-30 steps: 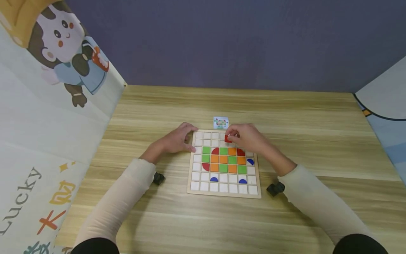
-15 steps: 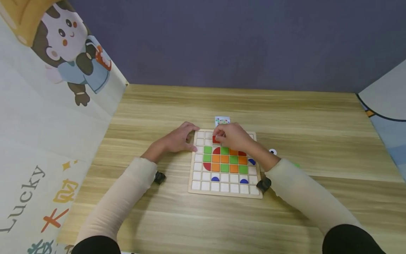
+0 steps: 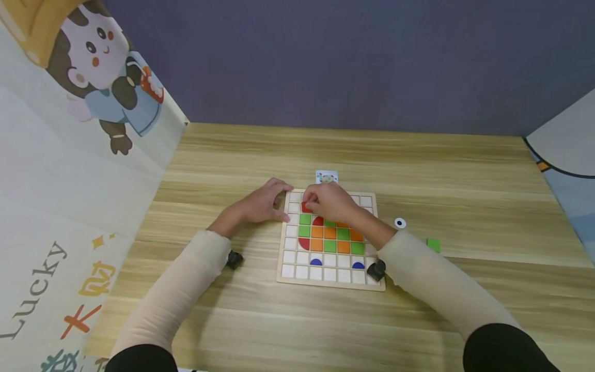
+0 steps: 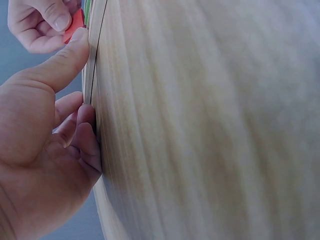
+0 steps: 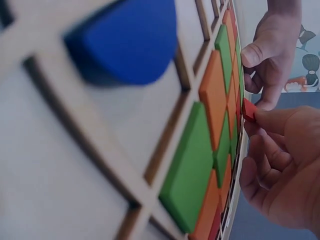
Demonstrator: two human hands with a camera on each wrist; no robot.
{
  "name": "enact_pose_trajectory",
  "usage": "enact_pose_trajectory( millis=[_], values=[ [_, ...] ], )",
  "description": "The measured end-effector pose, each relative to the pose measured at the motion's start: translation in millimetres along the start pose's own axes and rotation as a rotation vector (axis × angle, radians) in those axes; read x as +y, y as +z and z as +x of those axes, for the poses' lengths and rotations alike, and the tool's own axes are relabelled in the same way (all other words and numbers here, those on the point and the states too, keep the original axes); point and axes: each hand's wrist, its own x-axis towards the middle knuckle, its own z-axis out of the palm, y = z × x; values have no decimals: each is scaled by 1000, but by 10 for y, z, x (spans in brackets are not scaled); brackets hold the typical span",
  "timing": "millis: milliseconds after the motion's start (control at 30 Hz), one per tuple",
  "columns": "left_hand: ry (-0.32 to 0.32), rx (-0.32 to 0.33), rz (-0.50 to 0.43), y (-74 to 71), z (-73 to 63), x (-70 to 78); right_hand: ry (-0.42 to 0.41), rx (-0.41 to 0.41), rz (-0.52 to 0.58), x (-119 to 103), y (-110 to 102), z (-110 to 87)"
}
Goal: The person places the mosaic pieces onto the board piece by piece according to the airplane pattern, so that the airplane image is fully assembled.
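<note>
In the head view my right hand [image 3: 331,201] pinches a small red tile [image 3: 306,207] between thumb and fingertips, over the upper left part of a white-celled wooden grid board [image 3: 328,285]. Green, orange and red tiles fill the middle cells, and blue half-round pieces [image 3: 316,262] sit lower down. My left hand [image 3: 262,202] rests at the board's upper left edge, with the thumb touching the side and the index finger near the corner. The left wrist view shows that thumb [image 4: 70,57] on the board's edge, close to the red tile.
A small pattern card [image 3: 327,176] lies behind the board, partly hidden by my right hand. Right of the board are an eye-shaped round piece [image 3: 400,223] and a green tile [image 3: 434,245] on the wooden table [image 3: 232,320]. A dark wall stands behind.
My right hand has moved left across the board's upper part with the red tile. This uncovers the eye piece and green tile on the right. My left hand stays at the edge.
</note>
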Motion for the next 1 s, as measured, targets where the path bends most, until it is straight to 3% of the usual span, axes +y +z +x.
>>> enact_pose_trajectory(
  millis=[467, 1000],
  values=[
    [0, -6, -7, -12, -14, 22, 1, 9, -119, -45, 82, 12],
    [3, -3, -9, -8, -6, 20, 8, 28, -159, -35, 48, -51]
  ],
)
